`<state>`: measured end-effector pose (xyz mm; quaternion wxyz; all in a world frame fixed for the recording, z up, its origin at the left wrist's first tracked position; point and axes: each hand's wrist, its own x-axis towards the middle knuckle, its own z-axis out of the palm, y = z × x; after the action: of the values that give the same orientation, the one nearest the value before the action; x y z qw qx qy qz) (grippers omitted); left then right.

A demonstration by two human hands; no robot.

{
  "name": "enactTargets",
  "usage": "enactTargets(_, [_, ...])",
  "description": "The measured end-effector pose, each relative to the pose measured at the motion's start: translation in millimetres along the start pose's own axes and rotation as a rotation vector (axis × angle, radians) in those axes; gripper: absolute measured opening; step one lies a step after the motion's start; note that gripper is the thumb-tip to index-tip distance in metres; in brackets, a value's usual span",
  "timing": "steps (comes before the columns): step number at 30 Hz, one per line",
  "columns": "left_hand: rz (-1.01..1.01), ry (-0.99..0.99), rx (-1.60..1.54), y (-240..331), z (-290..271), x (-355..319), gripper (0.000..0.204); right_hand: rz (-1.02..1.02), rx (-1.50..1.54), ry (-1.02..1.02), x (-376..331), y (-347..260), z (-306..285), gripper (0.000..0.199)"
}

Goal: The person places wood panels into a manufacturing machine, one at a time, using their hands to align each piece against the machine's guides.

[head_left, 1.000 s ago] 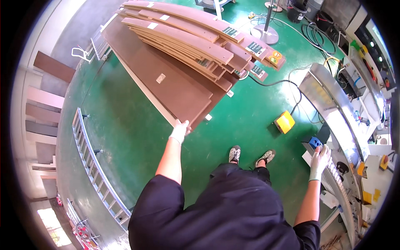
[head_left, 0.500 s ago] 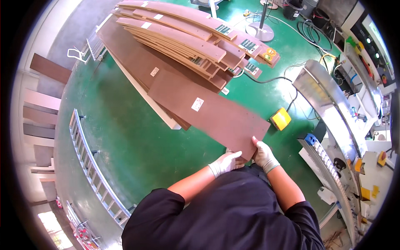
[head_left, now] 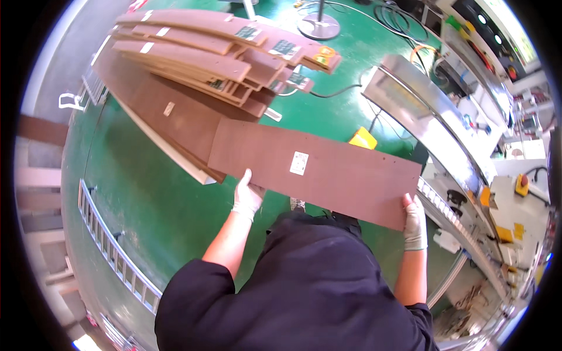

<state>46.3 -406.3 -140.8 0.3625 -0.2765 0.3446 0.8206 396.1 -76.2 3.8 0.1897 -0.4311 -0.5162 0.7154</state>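
A long brown board [head_left: 345, 175] with a white label spans the space in front of me. My left hand [head_left: 249, 196], in a pale glove, grips its near edge towards the left end, thumb on top. At the right end my right hand [head_left: 414, 219], gloved too, holds the corner with the thumb on the upper face; its other fingers are mostly hidden. The board's left end overlaps, in view, a larger brown panel [head_left: 146, 96] that lies under the stack. Several brown boards [head_left: 193, 55] are piled on that panel at the upper left.
Right of me runs a metal machine [head_left: 433, 117] with a roller track [head_left: 448, 210]. A yellow pedal box [head_left: 363, 138] sits on the green floor beyond the board. At the left lies a ladder-like roller frame [head_left: 111, 240]; a round stand base [head_left: 318, 26] is at the top.
My left hand has moved left along the board from its near end. The board has swung round to lie more crosswise, its near end going right with my right hand. The view has shifted rightward.
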Motion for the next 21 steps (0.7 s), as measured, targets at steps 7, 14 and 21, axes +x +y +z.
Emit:
enactTargets(7, [-0.466,-0.169,0.018,-100,59,-64,0.04,-0.156,0.003,0.155,-22,-40,-178,0.056])
enactTargets(14, [-0.459,-0.352,0.361,-165,159,-43,0.043,-0.185,0.093,0.332,-34,-12,-293,0.053])
enactTargets(21, [-0.156,-0.333,0.406,-203,252,30,0.046,-0.233,0.176,0.312,20,-6,-279,0.048])
